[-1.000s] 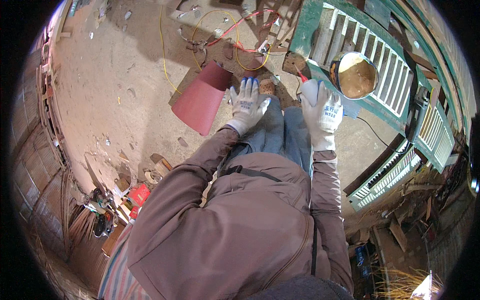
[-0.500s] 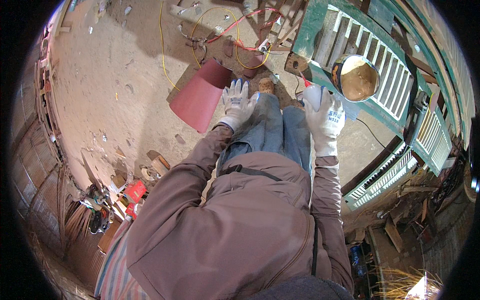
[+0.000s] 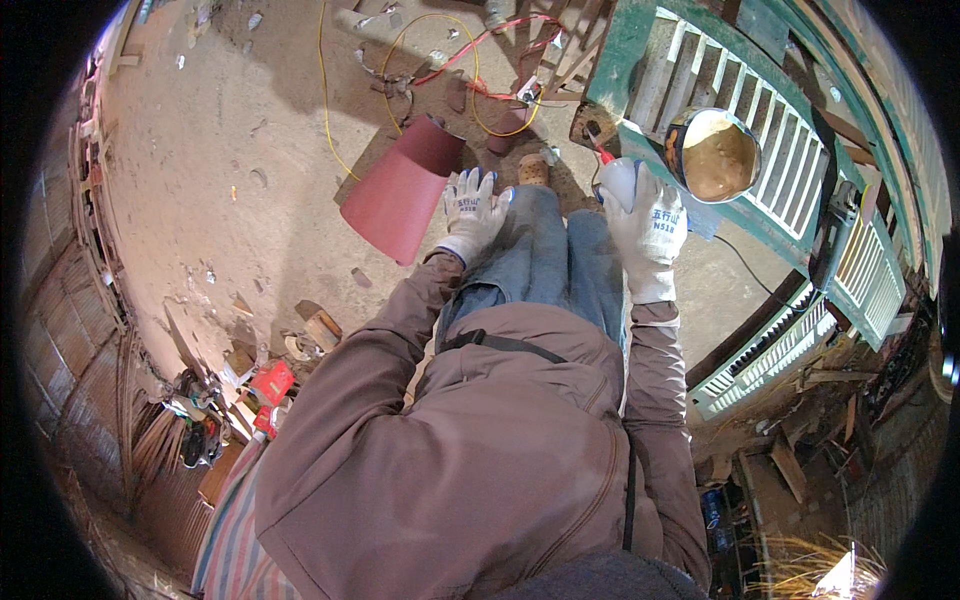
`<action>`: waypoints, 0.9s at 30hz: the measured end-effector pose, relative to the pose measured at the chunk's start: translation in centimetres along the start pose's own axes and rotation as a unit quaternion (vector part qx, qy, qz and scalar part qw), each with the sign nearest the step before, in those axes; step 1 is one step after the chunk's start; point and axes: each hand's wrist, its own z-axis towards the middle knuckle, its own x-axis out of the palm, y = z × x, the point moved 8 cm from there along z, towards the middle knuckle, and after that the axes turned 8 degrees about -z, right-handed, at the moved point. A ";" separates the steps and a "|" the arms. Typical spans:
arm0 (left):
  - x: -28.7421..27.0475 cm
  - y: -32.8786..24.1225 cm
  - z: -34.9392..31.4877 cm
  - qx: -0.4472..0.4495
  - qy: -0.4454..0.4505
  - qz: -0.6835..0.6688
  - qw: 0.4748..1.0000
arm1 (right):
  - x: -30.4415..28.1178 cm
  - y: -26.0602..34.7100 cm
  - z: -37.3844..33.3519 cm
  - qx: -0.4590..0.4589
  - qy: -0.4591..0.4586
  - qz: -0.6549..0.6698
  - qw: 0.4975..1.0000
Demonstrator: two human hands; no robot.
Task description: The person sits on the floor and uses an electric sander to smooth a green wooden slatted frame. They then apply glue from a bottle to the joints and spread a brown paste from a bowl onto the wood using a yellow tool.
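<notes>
Translucent pale plastic bottle with a slender red nozzle point(image 3: 618, 183) is clamped in the white-gloved right hand point(image 3: 650, 225), its nozzle directed away from the palm. Just right of this grip, an open round tin of tan paste point(image 3: 718, 162) stands on a green wooden shutter with white slats point(image 3: 612, 70). Left of the grip, beyond legs in blue jeans point(image 3: 535, 260), the white-gloved left hand point(image 3: 473, 215) lies palm down, fingers spread apart. Farther left, just beside those fingers, rests a dark-red tapered object point(image 3: 400, 195).
</notes>
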 end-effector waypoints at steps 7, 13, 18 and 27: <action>0.3 0.4 0.0 0.009 -0.014 -0.004 1.000 | 0.0 0.2 0.1 -0.016 -0.005 0.024 1.000; 0.5 0.5 -0.2 0.012 -0.023 -0.006 1.000 | 0.0 0.3 -0.4 -0.030 -0.015 0.041 0.999; 0.6 0.9 0.0 0.005 -0.024 -0.011 1.000 | -0.9 0.3 1.7 -0.039 -0.075 0.016 0.996; 0.6 2.2 0.3 -0.035 0.007 -0.040 0.999 | -0.9 0.4 0.7 -0.034 -0.017 0.016 0.999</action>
